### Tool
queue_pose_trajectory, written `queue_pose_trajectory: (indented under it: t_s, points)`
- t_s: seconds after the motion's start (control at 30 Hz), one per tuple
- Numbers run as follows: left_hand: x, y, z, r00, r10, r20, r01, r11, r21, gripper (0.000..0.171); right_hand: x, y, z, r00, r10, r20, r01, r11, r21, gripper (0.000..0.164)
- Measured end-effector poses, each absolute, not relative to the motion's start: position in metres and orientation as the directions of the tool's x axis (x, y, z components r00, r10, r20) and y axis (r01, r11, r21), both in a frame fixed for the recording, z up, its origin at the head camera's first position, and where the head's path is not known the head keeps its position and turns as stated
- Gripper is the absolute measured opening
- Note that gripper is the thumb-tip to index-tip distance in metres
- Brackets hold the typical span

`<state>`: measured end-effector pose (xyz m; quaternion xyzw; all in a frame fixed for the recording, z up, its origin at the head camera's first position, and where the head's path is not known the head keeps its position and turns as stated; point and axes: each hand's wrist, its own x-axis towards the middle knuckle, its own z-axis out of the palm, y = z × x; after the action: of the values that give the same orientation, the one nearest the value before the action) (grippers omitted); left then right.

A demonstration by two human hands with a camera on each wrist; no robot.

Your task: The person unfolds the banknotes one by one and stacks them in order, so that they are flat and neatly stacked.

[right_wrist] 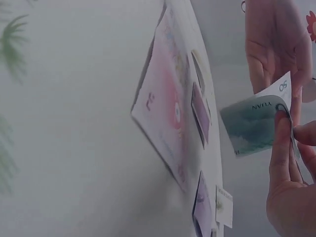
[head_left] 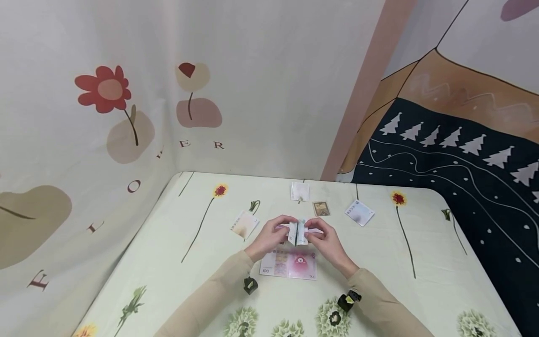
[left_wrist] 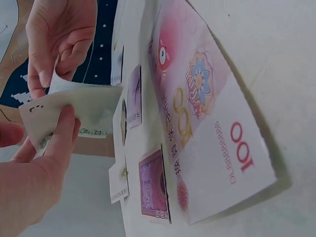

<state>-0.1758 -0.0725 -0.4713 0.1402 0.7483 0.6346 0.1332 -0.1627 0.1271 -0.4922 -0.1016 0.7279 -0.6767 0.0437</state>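
In the head view, a pale green play banknote (head_left: 302, 234) is held up off the table, bent into a fold along its middle. My left hand (head_left: 269, 238) pinches one end between thumb and fingers, and my right hand (head_left: 330, 241) pinches the other. The right wrist view shows "50" and "YUAN" printed on this banknote (right_wrist: 249, 126). Below the hands lies a large pink 100 banknote (head_left: 301, 267), flat on the cloth. Two purple banknotes, one nearer (left_wrist: 153, 182) and one farther (left_wrist: 134, 98), lie beyond it, largely covered by the hands in the head view.
Around the hands lie a beige note (head_left: 244, 224), a whitish note (head_left: 300, 191), a small brown note (head_left: 321, 208) and a bluish note (head_left: 360, 213). A flower-printed cloth (head_left: 177, 285) covers the table. Printed curtains (head_left: 269, 89) hang along its back and sides.
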Motion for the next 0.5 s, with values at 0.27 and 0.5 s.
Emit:
queue_pose_trajectory:
  t_s: [0.27, 0.5]
  points:
    - [-0.176, -0.084, -0.478, -0.935, 0.351, -0.05, 0.002, 0.146, 0.989, 0.035, -0.158, 0.135, -0.497, -0.983, -0.171, 0.066, -0.088, 0.125, -0.988, 0.021]
    - [-0.176, -0.096, -0.48, -0.948, 0.306, -0.085, -0.028, 0.185, 0.982, 0.037, -0.16, 0.142, -0.503, -0.986, -0.126, 0.11, -0.129, 0.156, -0.979, 0.017]
